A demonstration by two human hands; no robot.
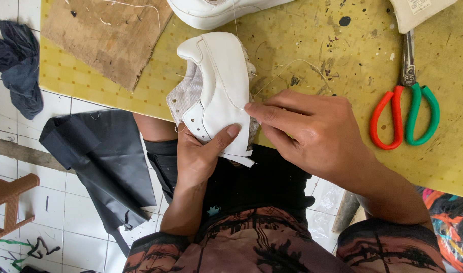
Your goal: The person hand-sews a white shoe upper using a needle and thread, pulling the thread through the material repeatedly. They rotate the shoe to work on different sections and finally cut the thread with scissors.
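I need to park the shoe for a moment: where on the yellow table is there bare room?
Free: the yellow table between the white shoe and the scissors, crossed only by loose thread. A narrower strip lies between the wooden board and the shoe. Crowded: the near edge, where left hand and right hand work.

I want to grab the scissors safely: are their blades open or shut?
Shut. The scissors lie flat on the yellow table, blades together in one narrow strip, the red and green handle loops side by side.
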